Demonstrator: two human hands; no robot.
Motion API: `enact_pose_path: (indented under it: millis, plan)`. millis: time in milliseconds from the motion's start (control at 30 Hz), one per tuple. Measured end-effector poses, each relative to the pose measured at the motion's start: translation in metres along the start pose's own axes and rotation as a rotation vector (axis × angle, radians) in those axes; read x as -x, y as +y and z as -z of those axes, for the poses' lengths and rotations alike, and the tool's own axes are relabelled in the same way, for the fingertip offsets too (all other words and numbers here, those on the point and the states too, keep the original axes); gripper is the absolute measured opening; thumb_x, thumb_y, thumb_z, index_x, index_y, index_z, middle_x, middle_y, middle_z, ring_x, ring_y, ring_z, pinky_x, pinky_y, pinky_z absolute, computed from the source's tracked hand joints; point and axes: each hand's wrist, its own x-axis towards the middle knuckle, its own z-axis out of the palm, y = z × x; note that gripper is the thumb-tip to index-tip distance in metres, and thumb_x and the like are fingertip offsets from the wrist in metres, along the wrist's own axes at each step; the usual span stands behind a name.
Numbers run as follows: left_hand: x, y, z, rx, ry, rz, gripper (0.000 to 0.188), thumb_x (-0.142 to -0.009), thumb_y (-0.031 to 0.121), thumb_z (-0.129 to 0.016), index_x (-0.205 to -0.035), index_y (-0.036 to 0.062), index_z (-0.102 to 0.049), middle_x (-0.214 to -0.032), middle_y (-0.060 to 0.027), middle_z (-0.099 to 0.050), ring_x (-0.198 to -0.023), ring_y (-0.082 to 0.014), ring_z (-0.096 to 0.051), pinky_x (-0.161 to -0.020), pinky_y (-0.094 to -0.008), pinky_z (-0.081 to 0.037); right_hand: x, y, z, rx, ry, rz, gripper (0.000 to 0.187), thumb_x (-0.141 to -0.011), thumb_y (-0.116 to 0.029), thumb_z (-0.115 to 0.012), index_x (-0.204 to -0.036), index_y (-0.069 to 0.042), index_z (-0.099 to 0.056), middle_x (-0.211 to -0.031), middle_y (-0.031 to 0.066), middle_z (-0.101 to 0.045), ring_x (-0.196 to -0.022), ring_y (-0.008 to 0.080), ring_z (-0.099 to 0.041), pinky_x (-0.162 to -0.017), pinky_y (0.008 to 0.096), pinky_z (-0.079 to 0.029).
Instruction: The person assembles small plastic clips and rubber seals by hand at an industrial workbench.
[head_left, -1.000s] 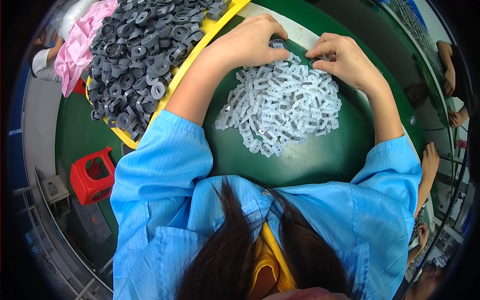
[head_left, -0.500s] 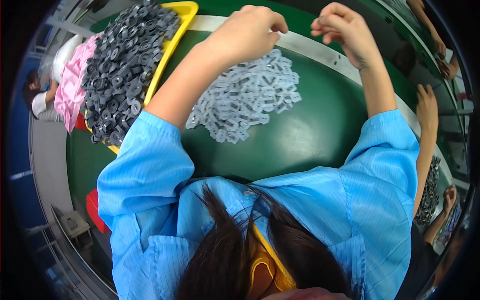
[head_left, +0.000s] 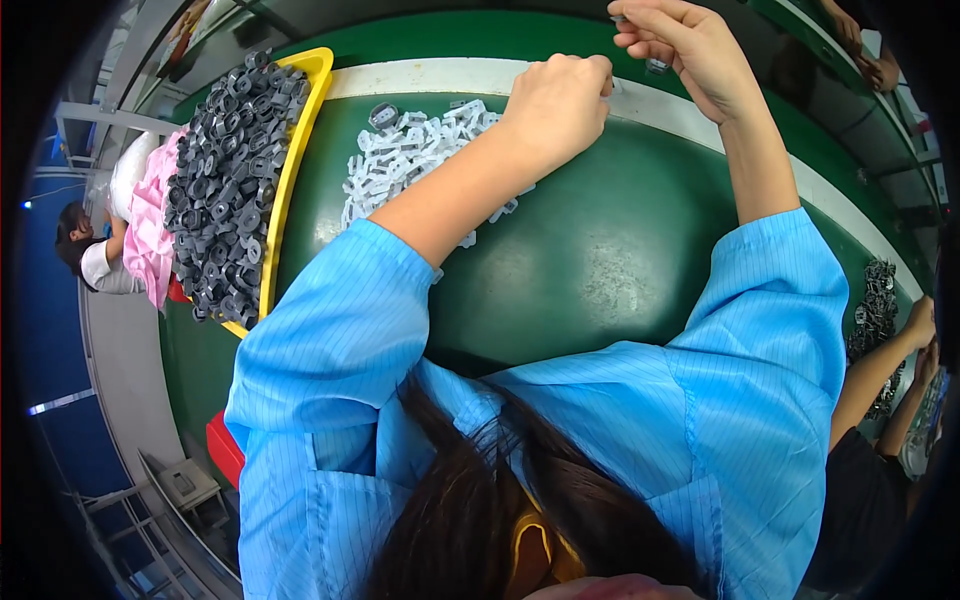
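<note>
My left hand [head_left: 562,105] is above the white strip along the green table, past the right end of the pile of translucent white plastic pieces [head_left: 405,150]. Its fingers are curled in, and whatever they hold is hidden. Farther right and higher, my right hand [head_left: 692,55] has its fingers bent around small dark grey plastic parts. One grey part [head_left: 618,18] shows at its fingertips, and another [head_left: 656,66] pokes out below the fingers. A single dark grey oval part [head_left: 383,116] lies by the upper left edge of the white pile.
At left stands a yellow tray [head_left: 296,170] heaped with dark grey plastic parts [head_left: 225,190]. Beside it are pink cloth [head_left: 150,225] and a red container [head_left: 225,447]. Another person's arms [head_left: 880,370] reach toward a dark heap [head_left: 877,310] at right. One more person sits far left.
The view has shifted, so tray and white pile appear farther left and lower. My left hand is now right of the pile. Grey parts now show in my right hand.
</note>
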Motion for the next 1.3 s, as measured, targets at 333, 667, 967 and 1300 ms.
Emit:
enact_pose_path:
  millis: [333, 667, 967, 1300]
  plan:
    - [0.055, -0.058, 0.057, 0.838, 0.083, 0.304, 0.022, -0.083, 0.004, -0.066, -0.104, -0.0021, -0.067, -0.095, -0.0085, -0.068, -0.082, -0.0138, -0.068, -0.074, -0.0258, -0.055, 0.013, 0.021, -0.059, 0.083, -0.189, -0.119, 0.023, -0.085, -0.01, -0.069, -0.104, 0.004, -0.067, -0.086, 0.0098, -0.069, -0.077, 0.0126, -0.066, -0.073, 0.0234, -0.054]
    - [0.07, -0.08, 0.059, 1.03, 0.236, 0.404, 0.027, -0.081, 0.006, -0.063, -0.106, -0.0049, -0.065, -0.092, -0.0142, -0.071, -0.083, -0.0166, -0.07, -0.075, -0.0263, -0.056, -0.007, 0.035, -0.095, 0.176, -0.253, -0.14, 0.017, -0.086, -0.01, -0.07, -0.1, -0.002, -0.065, -0.084, 0.0012, -0.066, -0.075, 0.0067, -0.059, -0.066, 0.021, -0.046]
    - [0.072, -0.077, 0.063, 0.741, 0.2, 0.281, 0.026, -0.086, 0.005, -0.066, -0.11, -0.0031, -0.066, -0.095, -0.0104, -0.07, -0.085, -0.0136, -0.068, -0.078, -0.0252, -0.055, 0.002, 0.033, -0.102, 0.224, -0.177, -0.093, 0.015, -0.084, -0.009, -0.071, -0.096, -0.003, -0.064, -0.083, 0.0016, -0.067, -0.073, 0.0055, -0.059, -0.061, 0.0192, -0.043]
    - [0.074, -0.073, 0.062, 0.92, 0.211, 0.334, 0.024, -0.086, 0.008, -0.062, -0.105, -0.0069, -0.064, -0.091, -0.0127, -0.07, -0.08, -0.0148, -0.069, -0.071, -0.0265, -0.056, 0.006, 0.039, -0.104, 0.195, -0.23, 0.09, 0.019, -0.085, -0.008, -0.07, -0.101, -0.002, -0.064, -0.089, 0.0034, -0.065, -0.082, 0.0089, -0.061, -0.076, 0.0218, -0.049]
